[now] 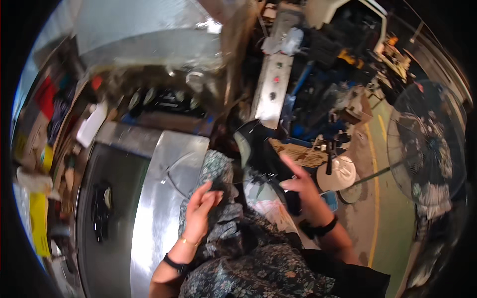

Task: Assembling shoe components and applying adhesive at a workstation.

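Observation:
My left hand [201, 203] is raised over the patterned grey cloth, its fingers bent and drawn together. What they hold, if anything, is too small to make out. A pale thin loop of cord [170, 175] curves over the metal plate beside this hand. To the right, my right hand [304, 186] has its fingers stretched and apart, close to the right side of a black shoe-like piece [263, 151] with a pale edge. Whether the hand touches that piece is unclear. Under it, a pale panel with red marks [266, 201] shows in part.
On the left, a dark conveyor belt [124, 198] carries a black shoe [102, 211], bordered by a shiny metal plate [164, 218]. Ahead stands a metal control panel with buttons [272, 94]. To the right are a white-topped round container [338, 173] and a large fan [427, 144].

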A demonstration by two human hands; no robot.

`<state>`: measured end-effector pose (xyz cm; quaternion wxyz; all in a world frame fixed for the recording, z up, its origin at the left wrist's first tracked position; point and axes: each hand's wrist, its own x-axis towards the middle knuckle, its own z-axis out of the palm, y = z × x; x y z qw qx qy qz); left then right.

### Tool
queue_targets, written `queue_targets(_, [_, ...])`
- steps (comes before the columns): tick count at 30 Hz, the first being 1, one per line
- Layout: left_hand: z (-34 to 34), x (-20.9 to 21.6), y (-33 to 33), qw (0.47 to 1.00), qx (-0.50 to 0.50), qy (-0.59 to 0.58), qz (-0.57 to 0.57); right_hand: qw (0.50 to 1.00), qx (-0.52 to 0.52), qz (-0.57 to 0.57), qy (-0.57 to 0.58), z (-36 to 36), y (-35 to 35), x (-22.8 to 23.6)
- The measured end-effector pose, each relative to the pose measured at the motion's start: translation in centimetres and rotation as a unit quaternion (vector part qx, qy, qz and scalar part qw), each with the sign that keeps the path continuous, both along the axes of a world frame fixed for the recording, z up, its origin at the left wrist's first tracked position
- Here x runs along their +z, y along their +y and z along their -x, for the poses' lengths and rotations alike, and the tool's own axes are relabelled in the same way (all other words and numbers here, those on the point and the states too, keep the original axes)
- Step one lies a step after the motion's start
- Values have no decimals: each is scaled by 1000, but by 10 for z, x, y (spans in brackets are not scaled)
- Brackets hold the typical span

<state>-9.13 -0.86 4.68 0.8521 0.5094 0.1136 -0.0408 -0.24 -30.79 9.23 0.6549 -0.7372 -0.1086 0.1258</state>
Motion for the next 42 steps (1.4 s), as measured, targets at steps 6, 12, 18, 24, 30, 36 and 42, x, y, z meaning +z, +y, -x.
queue_targets(6, [40,-51,16,992,-14,19,-127,823,-237,334,-393,-92,-139,111])
queue_targets(12, [52,-77,6,994,21,22,-107,784,-369,459,-197,-177,-209,136])
queue_targets(18, [46,-69,6,992,28,52,-112,778,-342,503,-159,-186,-221,141])
queue_targets(24, [43,-74,6,991,32,61,-111,827,-275,481,-91,-192,-217,128])
queue_targets(30, [44,-80,3,990,50,56,-120,730,-370,546,-177,-178,-200,94])
queue_targets(36, [36,-82,0,989,62,33,-130,727,-367,555,-167,-179,-193,105])
queue_targets(42, [32,-88,-8,985,55,32,-161,722,-369,563,-160,-199,-191,116])
